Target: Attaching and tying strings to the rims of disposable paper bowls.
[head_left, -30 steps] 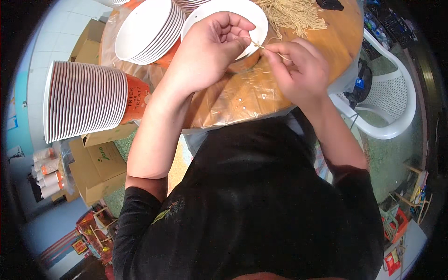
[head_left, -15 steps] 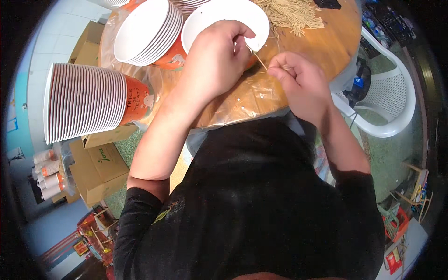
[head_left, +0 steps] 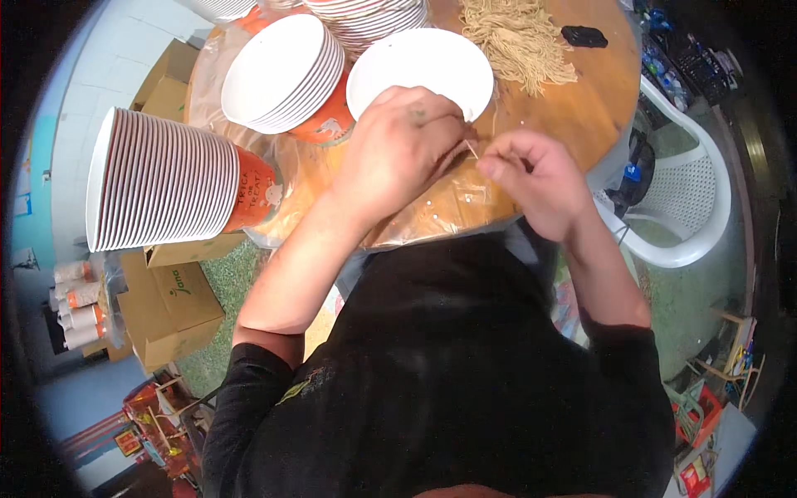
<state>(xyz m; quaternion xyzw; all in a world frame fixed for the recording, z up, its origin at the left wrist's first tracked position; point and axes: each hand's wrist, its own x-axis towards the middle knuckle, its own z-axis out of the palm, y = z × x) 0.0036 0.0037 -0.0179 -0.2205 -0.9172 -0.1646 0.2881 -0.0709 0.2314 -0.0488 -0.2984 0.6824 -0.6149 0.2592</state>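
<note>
My left hand (head_left: pixel 398 153) and my right hand (head_left: pixel 531 178) meet above the near edge of a round wooden table (head_left: pixel 594 116). Both pinch a thin pale strand (head_left: pixel 471 149) stretched between their fingertips. Just beyond the hands sits a white empty bowl (head_left: pixel 419 70). A clear plastic bag (head_left: pixel 448 207) lies on the table under the hands. A pile of pale yellow noodles (head_left: pixel 519 37) lies farther back on the table.
Stacks of white bowls with orange bases lean on the table's left side (head_left: pixel 166 178) (head_left: pixel 286 79) and stand at the back (head_left: pixel 365 17). A small black object (head_left: pixel 584 36) lies by the noodles. A white plastic chair (head_left: pixel 689 207) stands right; cardboard boxes (head_left: pixel 166 299) sit left on the floor.
Both hands have drawn closer to my body, off the bowl's rim to the table's near edge, still holding the strand between them.
</note>
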